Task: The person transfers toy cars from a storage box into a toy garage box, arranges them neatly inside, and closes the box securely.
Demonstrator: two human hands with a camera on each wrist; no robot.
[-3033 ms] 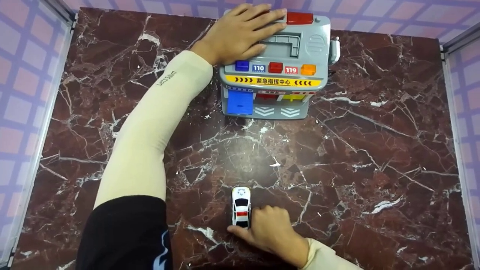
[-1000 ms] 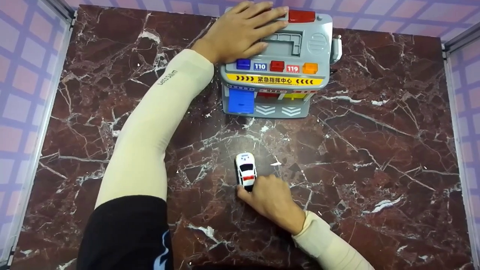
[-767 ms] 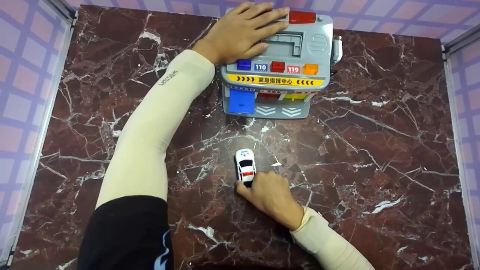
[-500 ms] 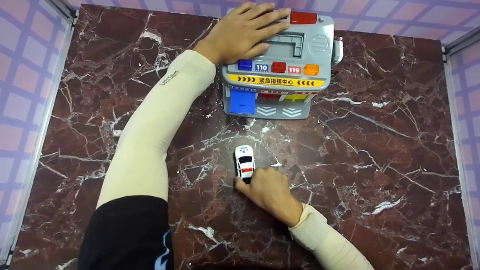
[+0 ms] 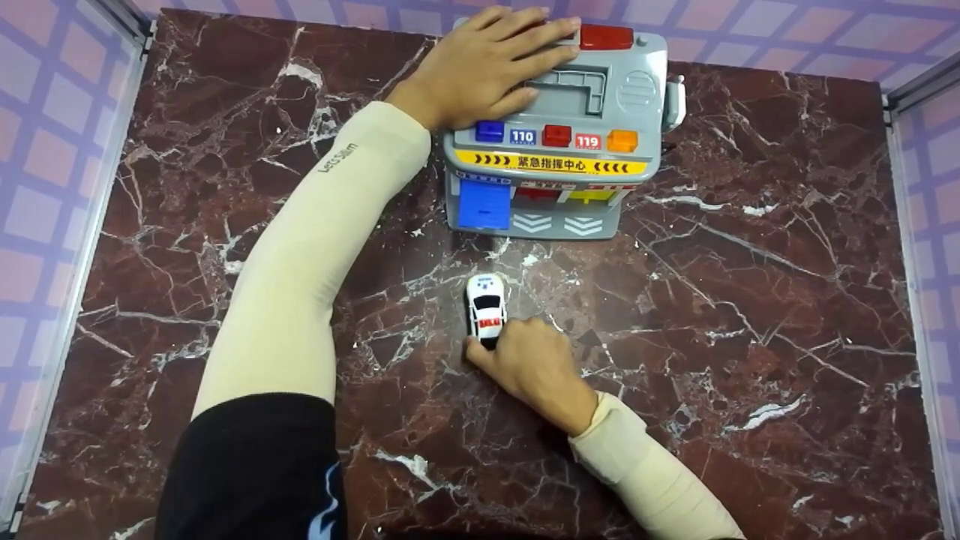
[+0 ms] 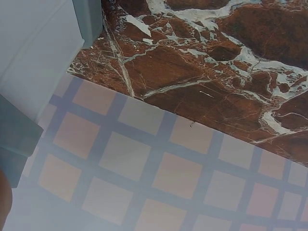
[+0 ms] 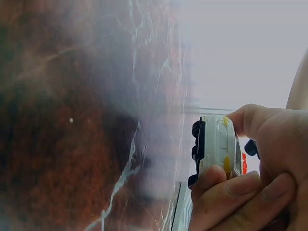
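Observation:
A small white toy car (image 5: 485, 309) with a red stripe stands on the marble table (image 5: 712, 300), nose toward a grey toy rescue station (image 5: 600, 127). My right hand (image 5: 525, 360) pinches the car's rear end between thumb and curled fingers; in the right wrist view the car (image 7: 214, 147) sits between the thumb and fingers (image 7: 231, 187). My left hand (image 5: 484, 64) lies flat with straight fingers on the left part of the station's roof. The station has a blue door (image 5: 483, 205) at its lower left and coloured buttons along the top.
Checkered purple and pink walls (image 5: 52, 135) with metal frame rails (image 5: 911, 247) enclose the table on the left, right and back. In the left wrist view the station's grey side (image 6: 43, 53) stands beside the checkered wall (image 6: 159, 168) and the table edge.
My right hand has pushed the white car forward across the table, closer to the station's blue door. The left hand has stayed flat on the roof.

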